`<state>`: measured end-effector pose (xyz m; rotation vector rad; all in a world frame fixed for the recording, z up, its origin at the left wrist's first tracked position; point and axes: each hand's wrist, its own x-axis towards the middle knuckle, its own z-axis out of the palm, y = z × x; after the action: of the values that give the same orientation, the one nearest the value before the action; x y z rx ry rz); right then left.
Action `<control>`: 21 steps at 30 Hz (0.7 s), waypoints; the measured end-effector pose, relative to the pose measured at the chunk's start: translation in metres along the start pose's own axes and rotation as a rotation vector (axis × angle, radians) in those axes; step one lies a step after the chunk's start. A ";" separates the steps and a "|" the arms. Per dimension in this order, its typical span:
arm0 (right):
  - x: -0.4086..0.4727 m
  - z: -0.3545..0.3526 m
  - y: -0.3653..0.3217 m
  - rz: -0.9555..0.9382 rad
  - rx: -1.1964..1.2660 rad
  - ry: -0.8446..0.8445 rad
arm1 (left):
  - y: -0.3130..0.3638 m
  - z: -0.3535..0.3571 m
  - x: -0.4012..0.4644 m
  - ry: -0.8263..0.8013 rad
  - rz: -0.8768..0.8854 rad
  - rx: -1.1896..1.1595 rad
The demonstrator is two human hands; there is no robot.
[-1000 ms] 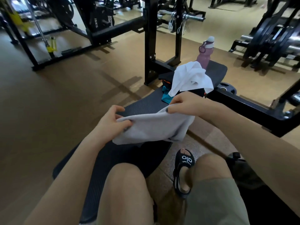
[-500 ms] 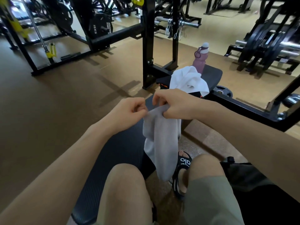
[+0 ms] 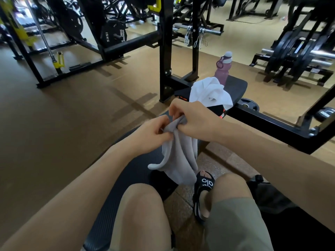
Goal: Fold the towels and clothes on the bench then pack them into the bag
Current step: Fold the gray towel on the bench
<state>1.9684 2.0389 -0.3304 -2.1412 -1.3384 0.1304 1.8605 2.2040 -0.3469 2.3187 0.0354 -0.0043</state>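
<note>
So at this point both hands were bunched together right in the middle of the view, above the padded surface [image 3: 126, 171]. The left hand [image 3: 147, 135] and the right hand [image 3: 194, 122] each had their fingers curled and pinching the top edge of the grey towel [image 3: 178, 158], nearly touching each other, so the top corners sat together.

The key thing: the towel hung straight down from that pinch, long axis vertical, its bottom end dangling near the sandal [image 3: 204, 194] and just off the right edge of the surface. So the cloth was below the hands, not out in front. Neither hand was really closer to it, both were on the same edge. I'd guess the next bit was lowering it left and down onto the surface to flatten the fold, since the pad lay more under the left hand.

The rest of the pile, with the white towel [image 3: 211, 94] on top, sat farther along the surface, beyond the right hand, with a pink bottle [image 3: 222, 69] behind it. What looked like the dark bag [image 3: 268, 196] was low on the near right by the knee, though I couldn't say for sure.
</note>
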 end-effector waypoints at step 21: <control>-0.004 -0.016 0.025 0.325 -0.159 0.198 | 0.000 -0.035 -0.006 0.269 0.165 0.563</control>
<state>1.9927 2.0209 -0.3313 -2.4221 -0.9082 -0.0603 1.8547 2.2300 -0.3231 2.8601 -0.0253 0.4324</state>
